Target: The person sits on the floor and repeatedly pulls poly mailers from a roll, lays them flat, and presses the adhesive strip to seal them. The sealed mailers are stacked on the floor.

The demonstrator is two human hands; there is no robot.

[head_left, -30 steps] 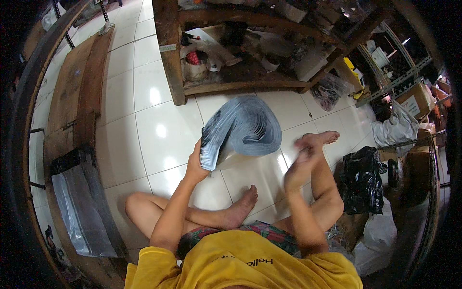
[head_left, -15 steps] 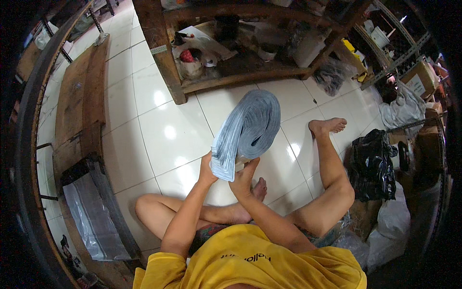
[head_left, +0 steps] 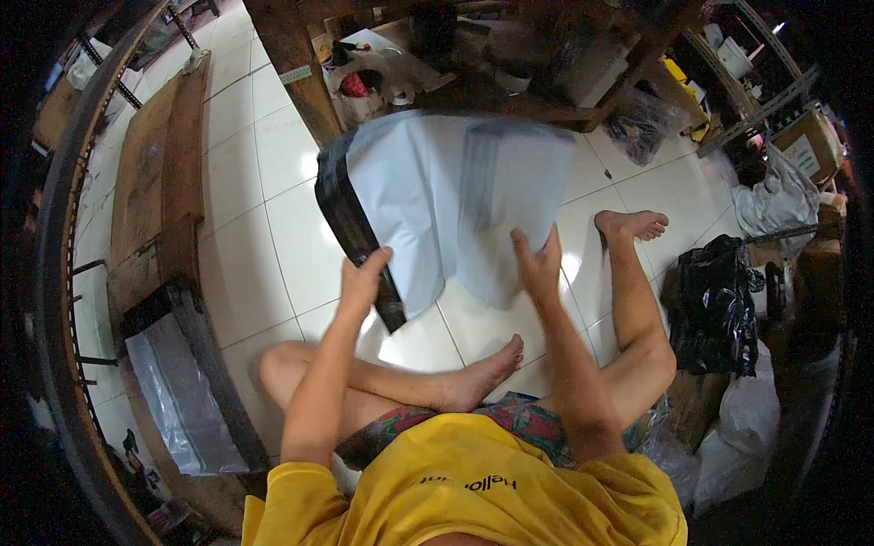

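A stack of light blue-grey plastic mailing bags (head_left: 405, 173) is spread open in front of me, above the tiled floor, with a black band down its left side. My left hand (head_left: 367, 278) is closed on the black-banded near left edge, thumb on top. At the near right edge my right hand (head_left: 539, 264) grips the same stack, its thumb on the upper face. The right half looks blurred by motion, and the fingers under the stack are hidden.
Another pile of grey and black plastic bags (head_left: 182, 387) lies on brown boards (head_left: 150, 191) at the left. A wooden shelf unit (head_left: 314, 91) stands ahead. On the right are a black plastic bag (head_left: 712, 305), a cardboard box (head_left: 808, 150) and metal racks. My bare legs are folded on the tiles.
The stack was folded into a thick roll held upright by both hands close together. Now it is opened out wide and flat, and my hands have moved apart to its two sides.
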